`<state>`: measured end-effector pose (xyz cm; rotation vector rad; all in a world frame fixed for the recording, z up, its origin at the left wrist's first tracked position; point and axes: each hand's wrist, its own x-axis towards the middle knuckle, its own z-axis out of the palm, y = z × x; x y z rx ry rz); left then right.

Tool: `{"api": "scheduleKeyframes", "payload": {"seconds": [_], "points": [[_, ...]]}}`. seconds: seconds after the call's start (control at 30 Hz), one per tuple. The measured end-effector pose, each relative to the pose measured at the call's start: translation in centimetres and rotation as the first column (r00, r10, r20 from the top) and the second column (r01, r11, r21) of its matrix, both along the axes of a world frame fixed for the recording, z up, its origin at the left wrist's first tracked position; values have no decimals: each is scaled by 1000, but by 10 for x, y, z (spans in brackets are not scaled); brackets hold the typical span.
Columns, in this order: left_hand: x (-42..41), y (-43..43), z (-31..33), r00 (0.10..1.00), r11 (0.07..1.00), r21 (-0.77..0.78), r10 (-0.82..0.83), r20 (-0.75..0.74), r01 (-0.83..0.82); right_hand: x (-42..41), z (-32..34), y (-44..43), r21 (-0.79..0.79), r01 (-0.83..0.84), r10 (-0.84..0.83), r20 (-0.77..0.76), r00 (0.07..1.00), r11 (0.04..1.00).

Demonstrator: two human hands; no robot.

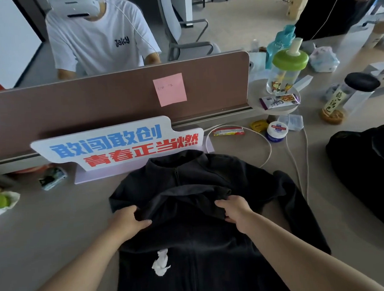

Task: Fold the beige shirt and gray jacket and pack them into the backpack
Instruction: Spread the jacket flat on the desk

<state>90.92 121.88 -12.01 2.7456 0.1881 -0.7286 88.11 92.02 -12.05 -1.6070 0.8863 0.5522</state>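
Dark gray cloth, the jacket (208, 243) lies front-up on the desk (58, 228), with its collar by the sign (120, 144) behind it. The left hand (128, 220) and right hand (235, 211) each grip a folded-over sleeve across its chest, fingers curled into the cloth. Crumpled white paper (161, 262) lies on its lower front. The black backpack (363, 170) sits to its right.

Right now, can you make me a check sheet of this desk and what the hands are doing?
Surface: tan desk.
Job's things: gray jacket spread flat, sleeve folded across its chest; black backpack at right; beige shirt not seen.
Clutter: white tissue on the jacket; sign, green-lidded bottle, cream jar, snack packet behind.
Grips: left hand and right hand both pinch the folded sleeve.
Cables: white cables loop right of the jacket.
Surroundings: brown divider with pink sticky note; person in white T-shirt beyond.
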Motion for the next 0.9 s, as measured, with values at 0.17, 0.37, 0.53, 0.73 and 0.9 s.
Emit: {"api": "scheduleKeyframes", "payload": {"seconds": [0.17,0.37,0.53,0.73,0.9], "points": [[18,39,29,992,968,-245,-74,-102,47,19,26,-10,363,367,-425,93,900,856],[26,56,60,926,549,-751,294,-239,-368,31,41,-34,346,512,-563,60,824,786],[33,47,52,915,474,-784,169,-365,-400,32,31,-35,217,588,-611,51,790,779],[37,52,15,999,988,-152,-26,29,30,20,11,-41,-33,362,-362,6,932,932],[31,43,13,966,971,-25,235,-106,-239,14,3,-44,-85,228,-236,-112,965,970]]}}
